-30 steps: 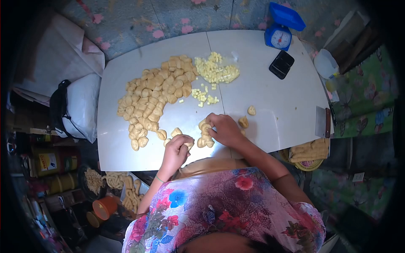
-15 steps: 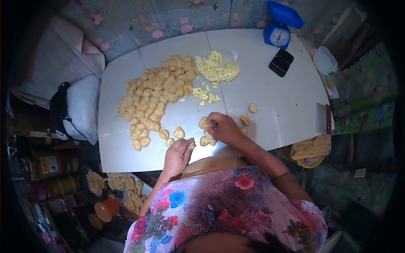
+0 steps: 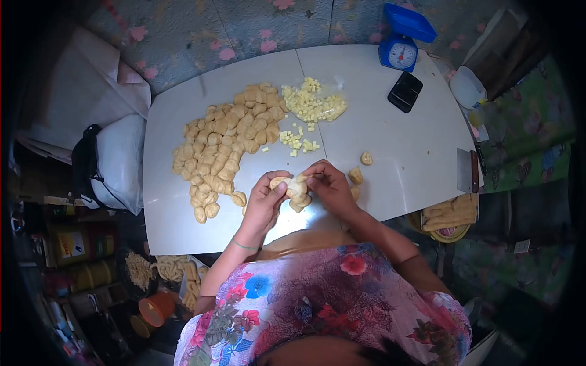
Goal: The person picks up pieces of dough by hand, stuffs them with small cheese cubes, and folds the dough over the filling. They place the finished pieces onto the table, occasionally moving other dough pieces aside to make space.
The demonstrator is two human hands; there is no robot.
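Note:
At the middle of the white table (image 3: 378, 152), near its front edge, my left hand (image 3: 267, 194) pinches a flattened piece of dough (image 3: 298, 186). Close beside it, my right hand (image 3: 328, 185) grips the right side of the same dough. More dough pieces lie just beneath my hands, partly hidden. A large cluster of dough balls (image 3: 226, 140) covers the table on the left. Beyond my hands, pale yellow cubes (image 3: 299, 143) are scattered near a clear bag of similar cubes (image 3: 314, 104).
Several dough pieces (image 3: 366, 158) sit to the right of my hands. A blue scale (image 3: 400, 53) and a black case (image 3: 406, 91) stand at the back right. A cleaver (image 3: 466, 169) lies at the right edge. A white sack (image 3: 119, 161) is at the left.
My left hand has moved up and right to meet my right hand. Both now hold one dough piece, raised between them.

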